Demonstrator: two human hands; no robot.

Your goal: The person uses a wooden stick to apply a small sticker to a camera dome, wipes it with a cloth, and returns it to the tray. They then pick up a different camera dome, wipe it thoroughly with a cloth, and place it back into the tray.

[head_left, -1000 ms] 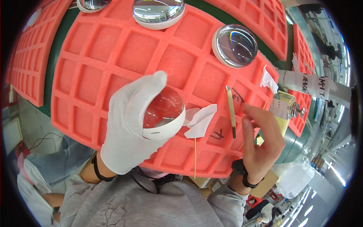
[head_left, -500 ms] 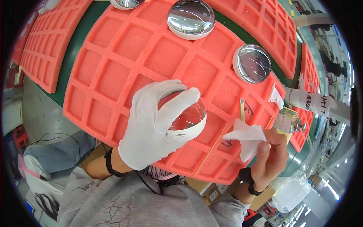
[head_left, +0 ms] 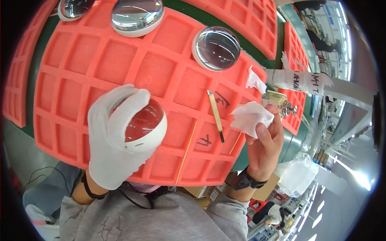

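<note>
My left hand (head_left: 105, 140), in a white glove, is closed round a domed glass lens (head_left: 148, 125) with a white rim. It holds the lens tilted over a pink foam tray (head_left: 134, 66) with square pockets; red shows through the glass. My bare right hand (head_left: 266, 146) pinches a thin white wipe (head_left: 252, 116) between thumb and fingers, to the right of the lens and apart from it. On the tray between the hands lies a slim yellowish tool (head_left: 216, 116) with a metal tip and a dark end.
Three more lenses, a left one (head_left: 76, 8), a middle one (head_left: 136, 17) and a right one (head_left: 217, 49), sit along the tray's far side. A crumpled white wipe (head_left: 255, 80) lies near a glass bottle (head_left: 276, 97) with a metal top. A taped grey bar (head_left: 299, 82) juts in at right.
The view has swung right, so the tray and lenses appear further left. My right hand has turned, and the wipe is spread flatter. My left hand keeps hold of the lens.
</note>
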